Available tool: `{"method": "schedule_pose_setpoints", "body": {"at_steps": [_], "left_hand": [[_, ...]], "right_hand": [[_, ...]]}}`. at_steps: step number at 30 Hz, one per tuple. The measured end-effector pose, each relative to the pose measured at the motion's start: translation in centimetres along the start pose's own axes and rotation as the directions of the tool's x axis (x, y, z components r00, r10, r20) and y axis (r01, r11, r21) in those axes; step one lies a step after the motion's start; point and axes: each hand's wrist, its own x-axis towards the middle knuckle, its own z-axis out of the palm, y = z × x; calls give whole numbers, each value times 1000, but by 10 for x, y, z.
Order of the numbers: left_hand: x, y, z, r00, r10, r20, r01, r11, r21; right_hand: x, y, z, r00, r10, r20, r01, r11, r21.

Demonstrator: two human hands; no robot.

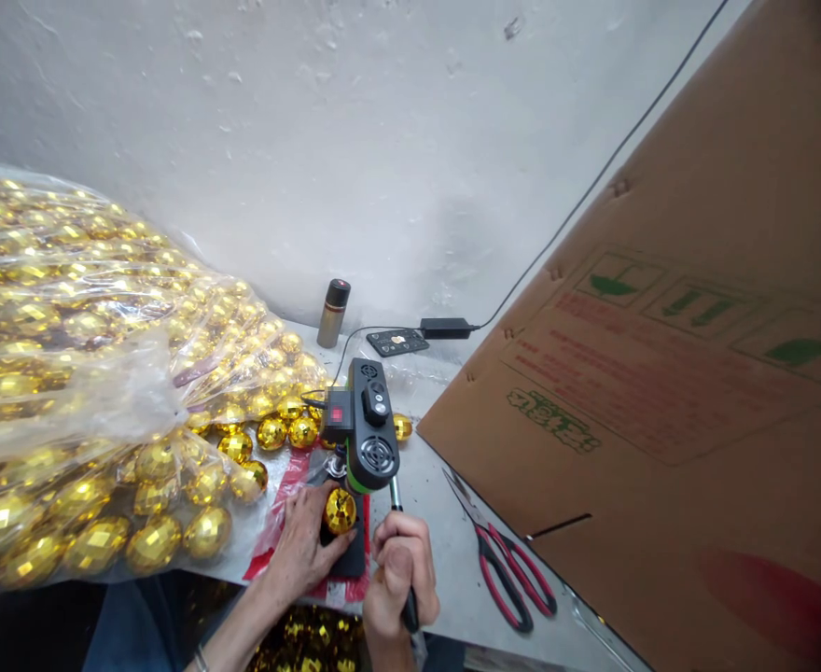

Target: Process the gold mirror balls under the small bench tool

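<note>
My left hand [303,540] grips a shiny gold faceted ball [341,510] between thumb and fingers. The ball sits at the lower end of a small black bench machine [370,420] with round vents and a green edge, above its dark base [352,560]. My right hand [401,585] is wrapped round a black handle [410,609] on a metal rod that runs up to the machine's right side. Where the rod joins the machine is hidden. Red plastic sheeting [260,560] lies under the base.
At left, a clear plastic bag [137,373] bulges with gold balls; several lie loose beside the machine. Red-and-black scissors [505,560] lie at right, by a large cardboard box [662,392]. Behind are a bottle [332,315], a phone [397,343] and a power adapter [445,328].
</note>
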Motion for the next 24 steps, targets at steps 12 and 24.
{"method": "schedule_pose_setpoints", "body": {"at_steps": [12, 24], "left_hand": [[0, 3, 1, 1000, -21, -6, 21, 1000, -5], [0, 4, 4, 998, -56, 11, 57, 998, -29]], "right_hand": [[-7, 12, 1, 997, -80, 0, 80, 995, -62], [-21, 34, 3, 980, -194, 50, 198, 976, -96]]}}
